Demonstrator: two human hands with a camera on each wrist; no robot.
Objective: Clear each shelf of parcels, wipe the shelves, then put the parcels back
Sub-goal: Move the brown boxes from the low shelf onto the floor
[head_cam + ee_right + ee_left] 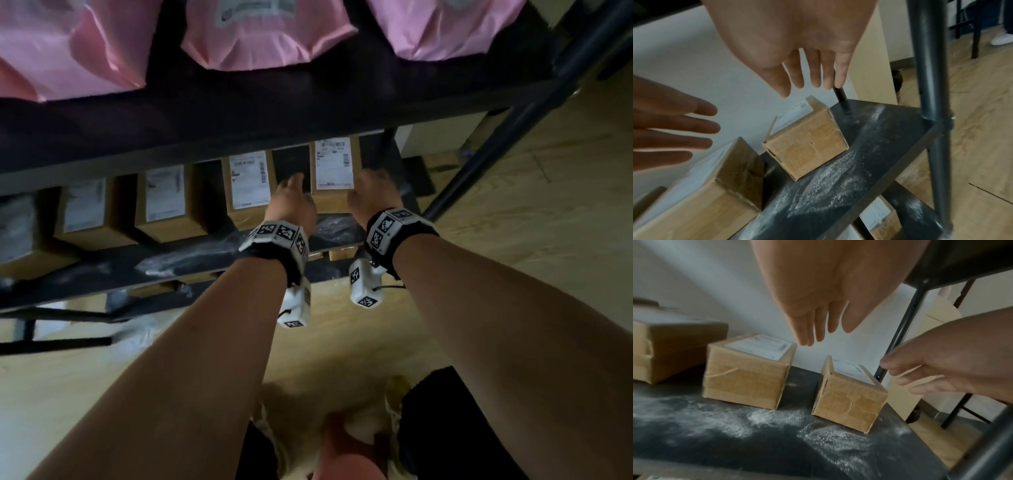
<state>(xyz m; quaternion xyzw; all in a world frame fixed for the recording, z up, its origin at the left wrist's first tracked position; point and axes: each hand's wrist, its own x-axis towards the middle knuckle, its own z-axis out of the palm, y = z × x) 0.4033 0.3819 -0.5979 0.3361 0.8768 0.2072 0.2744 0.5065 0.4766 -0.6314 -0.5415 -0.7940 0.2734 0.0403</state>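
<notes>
— Which step is this?

— Clearing, by my reading. Both hands flank the end box [334, 173] at the right end of the middle shelf [212, 253], near the right-hand post. Nothing is lifted yet, and the shelf's front edge is streaked with white dust [764, 418], so no wiping has been done here.

— And the hands?

— The left hand [291, 202] has straight, slightly spread fingers [701, 128] beside the box's left face; the right hand [371, 195] is likewise empty, fingers [898, 368] loosely extended at its right face. Neither touches it, as far as I can tell.

— Next?

— Probably press in from both sides and draw the box out over the front edge.

— Counts?

— Four labelled brown boxes in that row, maybe a fifth, blurred, at the left end. Three pink bags [263, 34] on the shelf above. More boxes below, count unclear.
</notes>
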